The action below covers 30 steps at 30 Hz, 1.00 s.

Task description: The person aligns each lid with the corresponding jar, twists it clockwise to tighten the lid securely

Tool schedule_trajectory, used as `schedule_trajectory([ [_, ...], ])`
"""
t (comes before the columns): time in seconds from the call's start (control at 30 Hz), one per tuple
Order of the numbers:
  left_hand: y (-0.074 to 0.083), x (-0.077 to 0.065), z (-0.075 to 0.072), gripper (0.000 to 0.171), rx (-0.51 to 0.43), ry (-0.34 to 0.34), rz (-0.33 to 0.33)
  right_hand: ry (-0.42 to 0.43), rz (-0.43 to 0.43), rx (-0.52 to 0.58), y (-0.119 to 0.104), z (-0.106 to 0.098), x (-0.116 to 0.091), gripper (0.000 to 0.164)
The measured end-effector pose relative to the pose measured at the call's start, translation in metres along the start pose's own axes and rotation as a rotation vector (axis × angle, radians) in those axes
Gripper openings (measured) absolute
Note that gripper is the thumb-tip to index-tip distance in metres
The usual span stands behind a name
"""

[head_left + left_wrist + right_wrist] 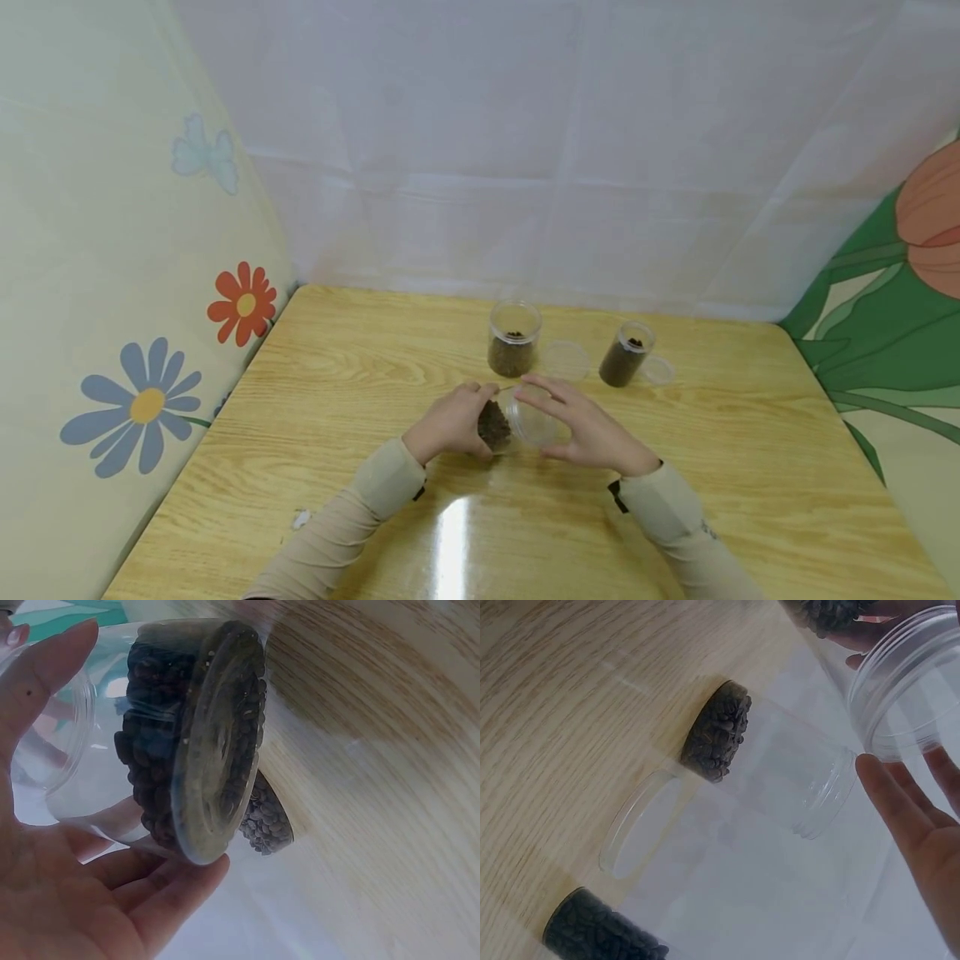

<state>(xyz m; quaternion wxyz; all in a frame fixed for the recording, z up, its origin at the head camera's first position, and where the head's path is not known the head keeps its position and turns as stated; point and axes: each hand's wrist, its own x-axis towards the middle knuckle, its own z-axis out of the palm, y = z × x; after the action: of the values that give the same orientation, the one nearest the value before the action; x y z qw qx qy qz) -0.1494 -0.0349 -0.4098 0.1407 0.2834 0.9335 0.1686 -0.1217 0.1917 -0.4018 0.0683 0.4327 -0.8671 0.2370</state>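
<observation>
My left hand (453, 421) grips a clear plastic jar (71, 742) with dark seeds or beans (161, 727) gathered at its base. This jar is tilted, its round mouth end facing my right hand (581, 425). The right thumb and fingers curl about that clear ridged end (907, 682), fingertips at its rim; I cannot tell whether a lid is on it. Behind the hands stands a wide jar without a lid (513, 337), part filled with dark grains. A narrower uncovered jar (626, 354), fuller of dark grains, stands to its right.
A clear round lid (566, 360) lies on the wooden table (360, 350) between the two standing jars. A smaller lid (658, 371) is beside the narrow jar. White cloth (465, 150) hangs at the back edge, and flowered panels (112, 292) flank the table.
</observation>
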Motion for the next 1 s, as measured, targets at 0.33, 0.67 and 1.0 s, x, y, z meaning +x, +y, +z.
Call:
schedule_trajectory([
  [0.33, 0.0, -0.001, 0.0, 0.093, 0.006, 0.011, 0.012, -0.01, 0.078, 0.05, -0.002, -0.001, 0.001, 0.086],
  [0.67, -0.002, 0.0, 0.001, 0.094, -0.004, 0.009, 0.016, -0.046, 0.037, -0.036, -0.004, -0.006, 0.0, 0.09],
  [1.0, -0.002, 0.0, 0.0, 0.093, -0.008, -0.001, 0.01, -0.02, -0.086, -0.077, 0.003, -0.009, 0.002, 0.093],
])
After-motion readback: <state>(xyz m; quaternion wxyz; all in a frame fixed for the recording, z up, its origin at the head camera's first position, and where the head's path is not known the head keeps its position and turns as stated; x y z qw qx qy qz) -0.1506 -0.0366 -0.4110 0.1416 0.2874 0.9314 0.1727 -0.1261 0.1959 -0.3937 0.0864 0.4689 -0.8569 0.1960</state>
